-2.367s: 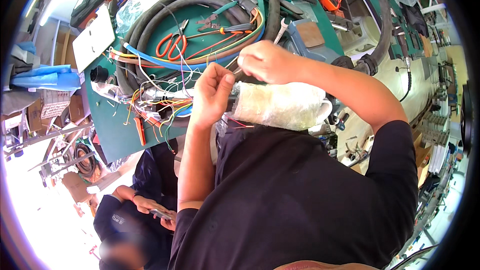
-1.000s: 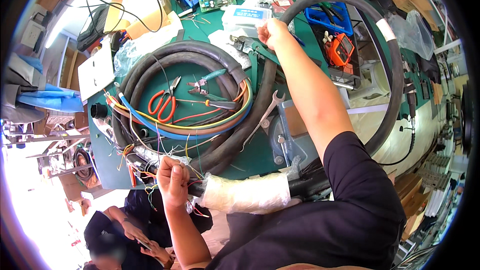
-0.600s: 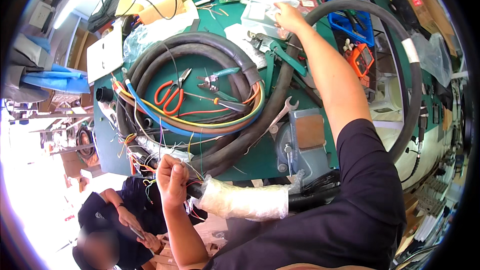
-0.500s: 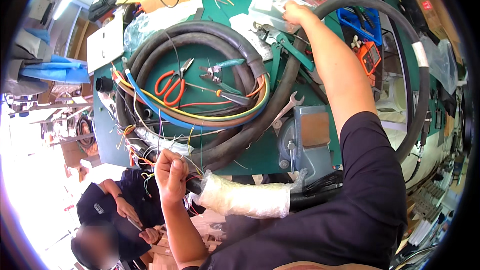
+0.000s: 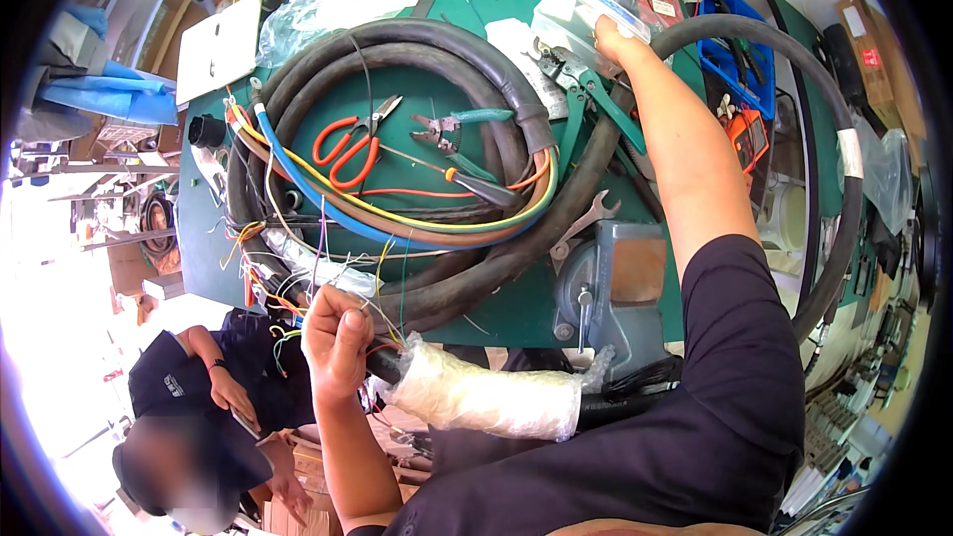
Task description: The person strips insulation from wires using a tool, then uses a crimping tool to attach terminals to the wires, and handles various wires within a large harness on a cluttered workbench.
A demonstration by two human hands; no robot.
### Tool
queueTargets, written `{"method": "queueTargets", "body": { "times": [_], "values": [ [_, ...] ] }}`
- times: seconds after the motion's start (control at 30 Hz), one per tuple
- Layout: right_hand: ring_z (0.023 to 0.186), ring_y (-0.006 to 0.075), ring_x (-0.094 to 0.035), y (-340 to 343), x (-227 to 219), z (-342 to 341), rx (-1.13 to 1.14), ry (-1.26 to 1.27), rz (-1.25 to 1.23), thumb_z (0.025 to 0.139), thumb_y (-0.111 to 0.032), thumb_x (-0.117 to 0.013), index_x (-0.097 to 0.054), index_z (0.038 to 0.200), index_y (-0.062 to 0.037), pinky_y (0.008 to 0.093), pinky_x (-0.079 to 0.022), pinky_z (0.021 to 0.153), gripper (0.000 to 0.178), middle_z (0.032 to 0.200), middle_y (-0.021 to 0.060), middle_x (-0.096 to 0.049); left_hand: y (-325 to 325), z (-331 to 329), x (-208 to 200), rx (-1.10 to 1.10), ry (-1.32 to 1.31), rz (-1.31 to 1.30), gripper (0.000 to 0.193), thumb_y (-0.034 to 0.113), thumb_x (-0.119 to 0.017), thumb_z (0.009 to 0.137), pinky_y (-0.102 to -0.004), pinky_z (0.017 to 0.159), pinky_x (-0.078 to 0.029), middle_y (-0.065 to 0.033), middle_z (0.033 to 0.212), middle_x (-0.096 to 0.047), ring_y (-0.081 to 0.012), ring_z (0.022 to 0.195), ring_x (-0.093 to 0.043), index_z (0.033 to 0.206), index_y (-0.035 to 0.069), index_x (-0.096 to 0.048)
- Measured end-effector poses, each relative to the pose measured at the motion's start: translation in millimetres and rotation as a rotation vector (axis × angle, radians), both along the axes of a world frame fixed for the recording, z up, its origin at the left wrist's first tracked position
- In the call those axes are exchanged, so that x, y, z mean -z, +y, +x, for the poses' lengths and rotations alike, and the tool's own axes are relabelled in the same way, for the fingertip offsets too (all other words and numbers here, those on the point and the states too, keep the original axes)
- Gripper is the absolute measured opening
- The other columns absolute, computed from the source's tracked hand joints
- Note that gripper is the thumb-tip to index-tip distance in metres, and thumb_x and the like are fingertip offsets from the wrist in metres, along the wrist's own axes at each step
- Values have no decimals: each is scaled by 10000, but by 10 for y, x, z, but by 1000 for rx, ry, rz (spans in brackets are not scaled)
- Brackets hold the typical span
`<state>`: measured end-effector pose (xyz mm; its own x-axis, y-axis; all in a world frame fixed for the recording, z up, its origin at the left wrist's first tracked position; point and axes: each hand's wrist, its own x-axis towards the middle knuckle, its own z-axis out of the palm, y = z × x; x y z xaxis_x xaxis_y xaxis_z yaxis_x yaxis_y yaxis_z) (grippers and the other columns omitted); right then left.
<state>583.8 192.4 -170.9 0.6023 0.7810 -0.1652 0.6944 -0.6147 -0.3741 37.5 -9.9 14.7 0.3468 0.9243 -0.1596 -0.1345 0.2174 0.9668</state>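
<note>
My left hand (image 5: 338, 342) is closed in a pinch at the bundle of thin coloured wires (image 5: 382, 303), apparently on one thin wire whose end I cannot make out. Right beside it lies a thick black cable wrapped in clear film over white padding (image 5: 486, 394). My right arm stretches across the bench to a clear plastic box (image 5: 574, 20). My right hand (image 5: 617, 43) is at the box's right side, its fingers hidden behind the rim and a translucent lid. Next to the box lie green-handled pliers (image 5: 596, 89).
On the green bench sit a coiled thick black cable (image 5: 417, 35), orange-handled scissors (image 5: 347, 151), cutters (image 5: 452, 134), a screwdriver (image 5: 481, 187), a wrench (image 5: 593, 213) and a grey vise (image 5: 625, 288). Blue bins (image 5: 759, 89) stand right. A co-worker (image 5: 199, 377) sits at lower left.
My right hand has moved deeper into the clear box, so its fingers are now covered. My left hand keeps its pinch. The co-worker's lower hand has dropped, and the whole view has shifted slightly.
</note>
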Motion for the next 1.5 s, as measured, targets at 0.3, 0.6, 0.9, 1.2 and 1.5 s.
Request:
{"method": "queueTargets", "body": {
  "times": [0.3, 0.6, 0.9, 1.2, 1.5],
  "values": [
    [739, 134, -626, -383, -794, -406, -54, 460, 296, 867, -158, -607, -642, 1004, -27, 292, -485, 582, 193, 826, 86, -678, 8, -23, -2, -14, -40, 9, 258, 221, -588, 931, -208, 450, -222, 32, 578, -362, -42, 483, -281, 824, 54, -424],
    [773, 92, -586, -1495, -2010, -2117, -362, 917, 300, 922, -107, -576, -625, 1009, -23, 238, -468, 693, 130, 876, 36, -656, 5, -137, 17, 62, -19, 47, 171, 188, -571, 929, -191, 531, -287, 61, 710, -444, -10, 620, -367, 870, 41, -507],
    [826, 77, -613, -2396, -2673, -3438, -456, 947, 303, 919, -80, -579, -629, 988, -26, 220, -481, 702, 101, 876, 25, -659, 34, -237, 19, 210, -178, 105, 129, 136, -571, 930, -180, 571, -311, 71, 733, -481, 0, 655, -393, 879, 28, -521],
    [812, 105, -622, -2643, -2448, -3974, -237, 1078, 494, 926, -124, -598, -629, 994, -7, 230, -496, 687, 139, 879, 50, -660, -31, -264, -25, 296, -176, 164, 79, 72, -575, 913, -184, 569, -344, 49, 734, -507, -8, 650, -428, 879, 15, -531],
    [807, 167, -655, -2665, -2311, -4014, -126, 1224, 479, 923, -141, -596, -612, 1001, -15, 273, -536, 680, 149, 902, 87, -669, -32, -276, -2, 299, -169, 197, 86, 83, -568, 913, -189, 550, -315, 63, 700, -475, -8, 625, -391, 863, 22, -535]
  ]
}}
